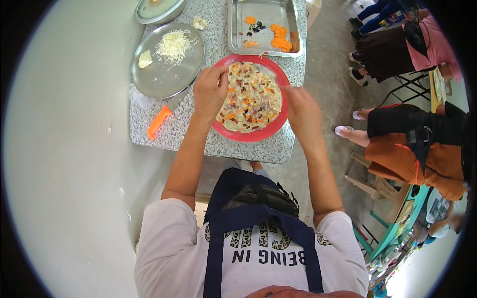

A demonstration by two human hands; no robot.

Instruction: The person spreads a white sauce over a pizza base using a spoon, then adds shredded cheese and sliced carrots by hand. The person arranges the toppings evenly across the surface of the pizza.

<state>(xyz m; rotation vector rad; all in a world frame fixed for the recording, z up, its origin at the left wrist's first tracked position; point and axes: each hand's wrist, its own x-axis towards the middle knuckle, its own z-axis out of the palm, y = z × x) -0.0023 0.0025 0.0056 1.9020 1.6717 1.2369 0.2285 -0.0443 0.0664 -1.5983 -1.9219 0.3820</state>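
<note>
A red plate [284, 81] holds a pale mixed salad [250, 102] topped with orange shreds and dark reddish-brown bits. At its left rim is my left hand [210, 92], fingers drawn together by the salad's edge; whatever they pinch is hidden. My right hand [302, 111] is over the opposite rim, its fingertips smeared by motion. Left of the plate, a round metal tray [171, 84] carries shredded white cabbage [175, 48] and a pale yellowish chunk [145, 59]. A knife with an orange handle [159, 122] lies below that tray, its blade partly under it.
Behind the plate stands a rectangular metal pan [238, 48] with orange slices [280, 39] and dark pieces. A lidded pot [158, 11] occupies the far left of the speckled table [198, 144]. A wall [74, 149] borders the left; people and chairs [380, 186] are at right.
</note>
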